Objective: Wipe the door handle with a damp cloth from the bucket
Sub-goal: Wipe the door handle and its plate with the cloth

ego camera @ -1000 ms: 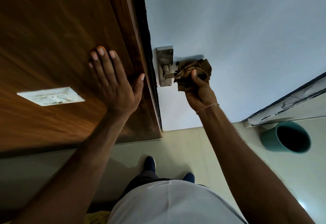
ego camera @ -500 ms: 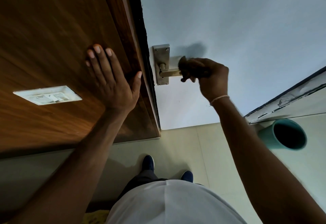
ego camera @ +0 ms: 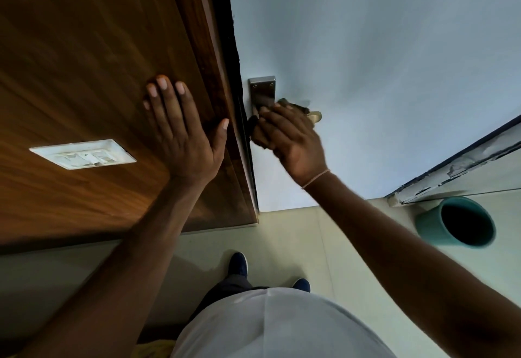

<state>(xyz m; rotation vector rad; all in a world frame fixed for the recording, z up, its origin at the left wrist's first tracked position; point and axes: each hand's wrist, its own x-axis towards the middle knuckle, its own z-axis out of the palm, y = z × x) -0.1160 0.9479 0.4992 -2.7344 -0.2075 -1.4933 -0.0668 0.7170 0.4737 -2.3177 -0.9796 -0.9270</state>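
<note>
A metal door handle [ego camera: 315, 116] with a steel backplate [ego camera: 262, 90] is fixed on the pale blue door. My right hand [ego camera: 290, 139] grips a brown cloth [ego camera: 296, 105] and presses it over the lever near the backplate, so only the lever's brass tip and the plate's top show. My left hand [ego camera: 183, 129] lies flat, fingers spread, on the brown wooden panel [ego camera: 98, 61] beside the door edge. A teal bucket [ego camera: 428, 226] stands on the floor at the lower right, its inside dark.
A white switch plate [ego camera: 81, 154] is set in the wooden panel left of my left hand. A worn door frame edge [ego camera: 462, 166] runs behind the bucket. My shoes [ego camera: 238, 263] stand on pale floor tiles [ego camera: 296, 233] below the door.
My right hand has slid the cloth from the lever's outer end leftward to the backplate, uncovering the lever's tip. My left hand stays flat on the wooden panel.
</note>
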